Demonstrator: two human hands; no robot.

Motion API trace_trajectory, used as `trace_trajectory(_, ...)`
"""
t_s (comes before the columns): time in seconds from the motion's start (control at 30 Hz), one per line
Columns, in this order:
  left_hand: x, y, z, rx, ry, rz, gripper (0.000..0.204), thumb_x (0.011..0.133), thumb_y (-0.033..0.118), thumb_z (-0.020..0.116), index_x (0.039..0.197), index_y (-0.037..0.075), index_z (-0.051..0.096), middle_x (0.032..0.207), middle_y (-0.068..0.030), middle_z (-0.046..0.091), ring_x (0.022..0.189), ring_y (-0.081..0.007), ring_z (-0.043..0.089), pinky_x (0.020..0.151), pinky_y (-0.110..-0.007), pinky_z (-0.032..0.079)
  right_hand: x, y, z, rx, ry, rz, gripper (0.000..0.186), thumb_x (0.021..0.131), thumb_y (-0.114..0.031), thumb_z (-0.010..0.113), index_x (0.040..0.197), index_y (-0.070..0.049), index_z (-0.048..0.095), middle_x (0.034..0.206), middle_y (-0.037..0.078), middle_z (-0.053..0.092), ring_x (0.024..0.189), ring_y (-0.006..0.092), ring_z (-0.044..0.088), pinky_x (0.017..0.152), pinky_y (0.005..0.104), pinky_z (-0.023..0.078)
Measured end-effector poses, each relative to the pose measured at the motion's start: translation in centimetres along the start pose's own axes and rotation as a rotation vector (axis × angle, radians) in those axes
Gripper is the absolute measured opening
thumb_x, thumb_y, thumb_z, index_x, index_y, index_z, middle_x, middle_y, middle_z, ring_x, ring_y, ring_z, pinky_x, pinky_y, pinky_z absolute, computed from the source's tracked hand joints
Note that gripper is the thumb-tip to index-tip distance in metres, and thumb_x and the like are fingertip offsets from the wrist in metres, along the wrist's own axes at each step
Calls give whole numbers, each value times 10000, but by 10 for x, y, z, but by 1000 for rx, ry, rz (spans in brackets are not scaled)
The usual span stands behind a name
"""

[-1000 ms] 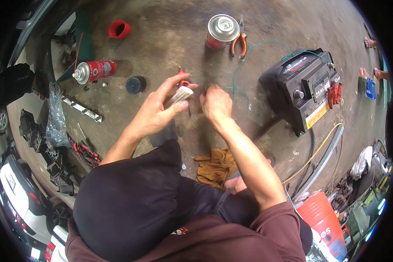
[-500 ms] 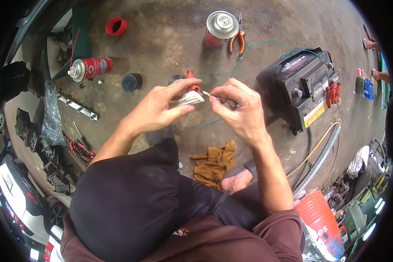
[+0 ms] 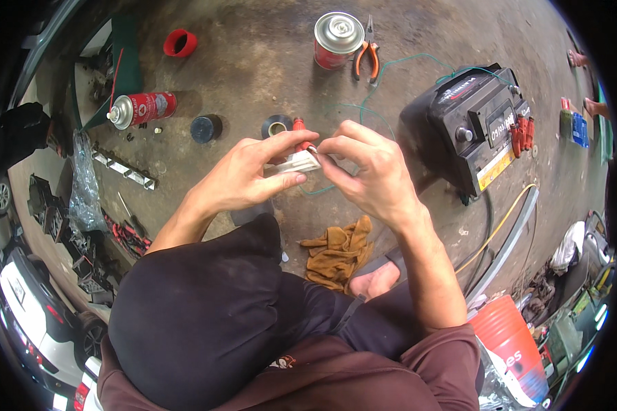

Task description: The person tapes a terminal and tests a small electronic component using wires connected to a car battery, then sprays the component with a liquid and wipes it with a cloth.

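My left hand (image 3: 236, 171) is closed, thumb below and fingers above, on a pale, flat packet-like piece (image 3: 296, 164). A slim red part (image 3: 299, 125) shows past the same fingers, partly hidden by them. My right hand (image 3: 373, 168) meets the end of the pale piece with its fingertips pinched; what they hold is hidden. Just beyond the left fingers, a roll of black tape (image 3: 275, 125) lies on the floor. Several similar red parts (image 3: 523, 131) rest on the black car battery (image 3: 459, 127) at the right.
Two spray cans (image 3: 339, 41) (image 3: 142, 109), orange-handled pliers (image 3: 367, 60), a red cap (image 3: 180, 43) and a second black roll (image 3: 206, 128) are on the concrete. A green wire (image 3: 421, 56) reaches the battery. Brown gloves (image 3: 339, 253) lie near my foot; a red bucket (image 3: 511, 342) stands lower right.
My right fingers have moved left to the pale piece. The small white-tipped thing seen in them before is now hidden. The left hand keeps its hold.
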State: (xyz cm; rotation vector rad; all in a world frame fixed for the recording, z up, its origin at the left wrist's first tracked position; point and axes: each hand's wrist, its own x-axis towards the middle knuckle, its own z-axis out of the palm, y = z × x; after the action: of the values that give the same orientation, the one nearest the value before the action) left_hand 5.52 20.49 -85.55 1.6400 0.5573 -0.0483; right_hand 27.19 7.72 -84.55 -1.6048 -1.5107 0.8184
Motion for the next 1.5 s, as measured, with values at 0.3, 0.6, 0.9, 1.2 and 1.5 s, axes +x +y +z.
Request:
trace_trajectory(0.3, -2, 3, 0, -20, -4, -18, 664, 944, 204, 818, 1548, 71, 577, 1261, -178, 768, 1156, -285, 763, 1023, -423, 582, 0, -5, -4, -29, -40, -13, 132, 846, -55, 786, 922, -24, 682, 894, 119, 617, 874, 340, 690, 760, 450, 564)
trace_trajectory(0.6, -6, 2, -1, 11, -6, 12, 656, 940, 192, 815, 1541, 71, 582, 1273, -188, 765, 1146, -314, 772, 1025, -431, 587, 2, -8, -7, -64, -90, -41, 114, 866, -64, 769, 942, -22, 695, 914, 114, 634, 893, 334, 694, 769, 450, 573)
trace_trajectory(0.9, -11, 7, 5, 168, -35, 71, 653, 923, 155, 811, 1519, 41, 572, 1224, -226, 766, 1089, -403, 764, 918, -444, 606, 3, -8, -9, -87, -192, -115, 97, 888, -78, 749, 960, -24, 715, 891, 114, 615, 877, 338, 680, 759, 464, 565)
trace_trajectory(1.2, 1, -18, -1, -234, 185, -140, 599, 987, 165, 796, 1510, -11, 563, 1173, -130, 782, 1050, -168, 756, 906, -332, 610, 26, -7, -2, -254, 110, -218, 129, 917, -121, 764, 947, -12, 703, 985, 130, 707, 910, 347, 715, 795, 461, 586)
trace_trajectory(1.5, 8, -39, -18, -303, 281, -191, 585, 994, 130, 764, 1503, -38, 528, 1210, -182, 786, 1089, -225, 760, 1018, -363, 571, -1, 63, 124, -276, 25, 526, 271, 1028, -280, 672, 1030, -14, 722, 1021, 248, 765, 962, 481, 754, 841, 563, 602)
